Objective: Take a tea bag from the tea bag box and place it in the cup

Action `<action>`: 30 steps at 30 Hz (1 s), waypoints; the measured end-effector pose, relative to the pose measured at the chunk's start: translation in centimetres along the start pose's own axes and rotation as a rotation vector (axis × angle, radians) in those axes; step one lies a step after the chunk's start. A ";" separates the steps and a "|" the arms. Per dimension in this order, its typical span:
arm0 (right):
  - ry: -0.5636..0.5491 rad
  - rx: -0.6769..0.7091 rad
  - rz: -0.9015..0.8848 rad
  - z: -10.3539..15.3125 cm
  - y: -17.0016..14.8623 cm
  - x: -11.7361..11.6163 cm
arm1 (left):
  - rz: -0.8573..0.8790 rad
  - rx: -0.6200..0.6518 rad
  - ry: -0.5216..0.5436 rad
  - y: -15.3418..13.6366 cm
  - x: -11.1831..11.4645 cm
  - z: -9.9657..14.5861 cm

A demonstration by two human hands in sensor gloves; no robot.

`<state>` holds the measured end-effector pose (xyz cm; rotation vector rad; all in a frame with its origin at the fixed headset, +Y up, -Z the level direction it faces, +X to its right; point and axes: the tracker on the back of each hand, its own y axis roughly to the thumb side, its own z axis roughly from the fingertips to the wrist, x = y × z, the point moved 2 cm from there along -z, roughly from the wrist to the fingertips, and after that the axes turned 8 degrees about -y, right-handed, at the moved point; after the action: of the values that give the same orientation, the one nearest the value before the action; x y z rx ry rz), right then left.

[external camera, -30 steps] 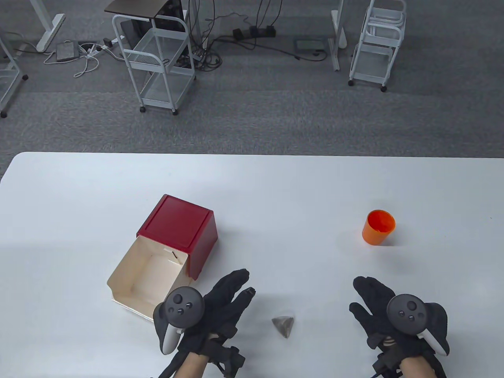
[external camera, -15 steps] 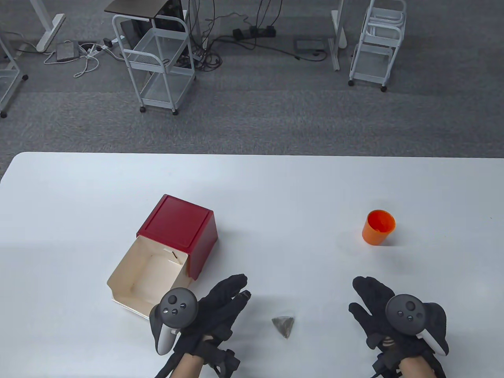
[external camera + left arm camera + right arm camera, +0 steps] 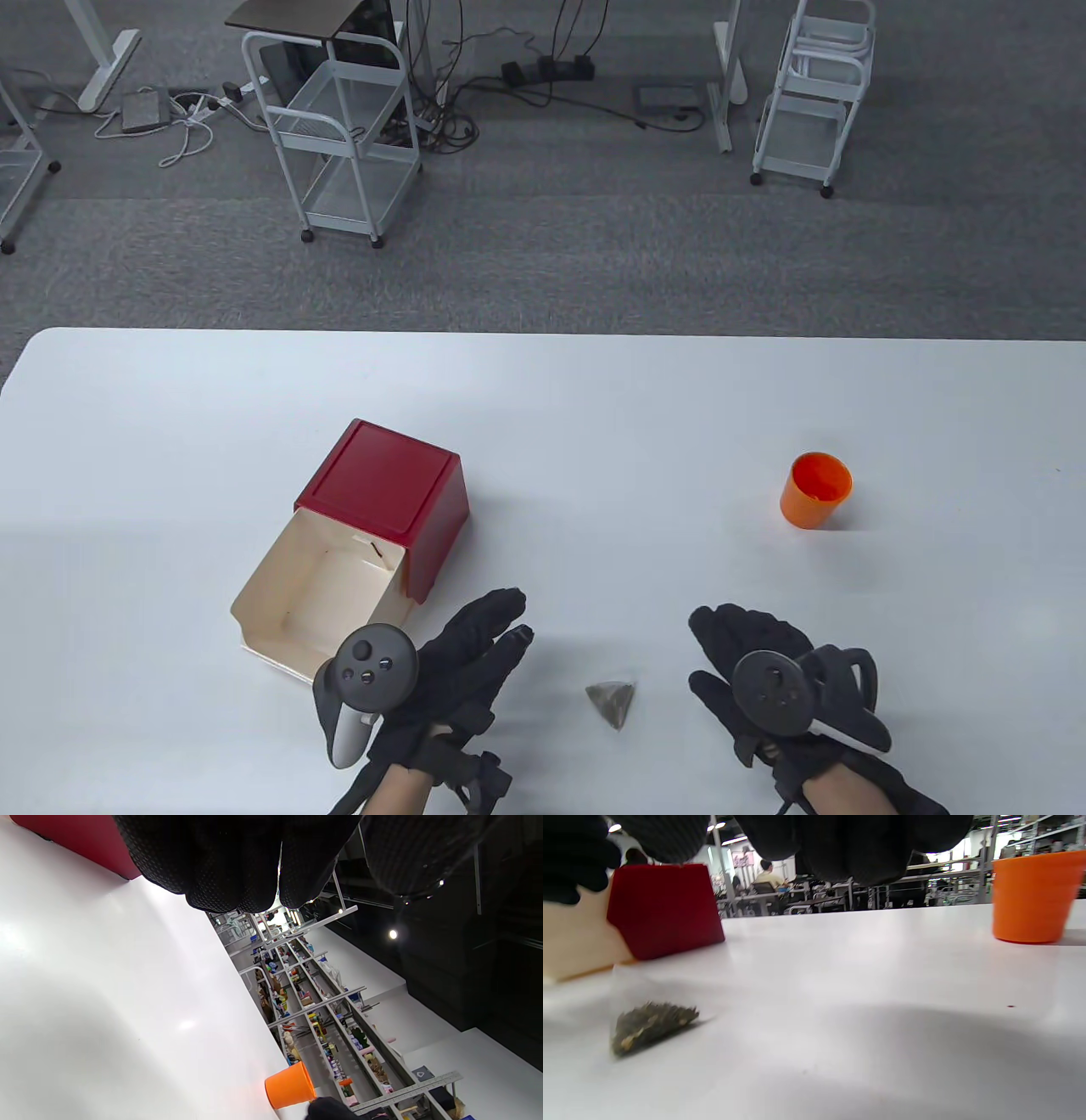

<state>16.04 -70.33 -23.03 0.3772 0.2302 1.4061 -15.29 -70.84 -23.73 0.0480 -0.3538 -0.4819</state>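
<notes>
our right hand (image 3: 776, 679) hovers low over the table (image 3: 594, 407), palm down, fingers spread and loose, gripping nothing; its fingertips point up and to the left in the table view, with the tea bag (image 3: 611, 701) just beside them on the left, apart from them. in the right wrist view our gloved fingers (image 3: 852, 844) hang in from the top edge, and the tea bag (image 3: 651, 1024) lies flat on the table low on the left, not touched.

our left hand (image 3: 441, 679) sits on the other side of the tea bag, fingers stretched out and close together, pointing up and to the right, holding nothing. its heel is beside the near corner of the box (image 3: 356, 543). in the left wrist view our fingertips (image 3: 229, 866) fill the top edge, with a strip of the box's red shell (image 3: 80, 844) behind them.

so the tea bag rests on the table between our two hands, outside the box. the box stands to the upper left of our left hand, its pale drawer pulled out toward us.

the cup (image 3: 816, 490) stands upright on the table, well apart from the tea bag, up and to the right of our right hand. whether anything lies inside it we cannot tell.
</notes>
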 end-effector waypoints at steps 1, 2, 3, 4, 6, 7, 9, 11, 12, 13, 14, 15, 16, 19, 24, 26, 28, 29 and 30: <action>0.024 0.020 0.012 -0.4 0.7 -0.4 | 0.002 0.000 0.003 0.0 -0.1 0.0; 0.054 0.042 0.019 -0.8 1.6 -1.0 | 0.002 0.001 0.005 0.0 -0.1 0.0; 0.070 0.060 0.028 -1.1 2.2 -1.5 | 0.001 0.002 0.009 0.0 -0.2 0.1; 0.100 0.090 0.051 -1.5 3.1 -2.2 | 0.001 0.003 0.014 -0.1 -0.3 0.1; 0.138 0.126 0.083 -1.9 4.3 -3.1 | 0.005 0.004 0.018 -0.1 -0.4 0.2; 0.153 0.139 0.097 -2.1 4.7 -3.6 | 0.006 0.004 0.021 -0.1 -0.4 0.2; 0.184 0.165 0.124 -2.5 5.6 -4.5 | 0.005 0.006 0.021 -0.1 -0.5 0.2; 0.207 0.181 0.140 -2.8 6.3 -5.3 | 0.004 0.005 0.021 -0.1 -0.5 0.2; 0.215 0.189 0.151 -2.9 6.6 -5.6 | 0.000 0.003 0.017 -0.1 -0.5 0.2; 0.217 0.192 0.159 -3.0 6.7 -5.8 | -0.004 0.002 0.015 -0.1 -0.5 0.2; 0.222 0.201 0.173 -3.1 6.9 -6.1 | -0.011 -0.001 0.013 -0.2 -0.5 0.1; 0.230 0.210 0.192 -3.2 7.2 -6.4 | -0.016 -0.004 0.010 -0.2 -0.5 0.1; 0.232 0.214 0.203 -3.2 7.3 -6.5 | -0.017 -0.005 0.009 -0.2 -0.4 0.1; 0.225 0.233 0.231 -3.2 7.5 -7.0 | -0.022 -0.010 0.002 -0.2 -0.4 0.1; 0.201 0.253 0.238 -3.0 7.3 -7.0 | -0.033 -0.013 -0.007 -0.2 -0.2 0.0; 0.190 0.255 0.222 -2.9 7.2 -6.8 | -0.037 -0.013 -0.009 -0.2 -0.2 0.0; 0.185 0.256 0.216 -2.8 7.0 -6.7 | -0.041 -0.015 -0.012 -0.2 -0.2 0.0; 0.181 0.258 0.210 -2.8 6.8 -6.6 | -0.043 -0.017 -0.014 -0.2 -0.1 0.0; 0.178 0.256 0.206 -2.8 6.7 -6.6 | -0.043 -0.018 -0.015 -0.2 -0.1 0.0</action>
<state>7.85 -75.66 -23.37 0.4973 0.5324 1.6199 -15.48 -71.00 -23.80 0.0349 -0.3640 -0.5283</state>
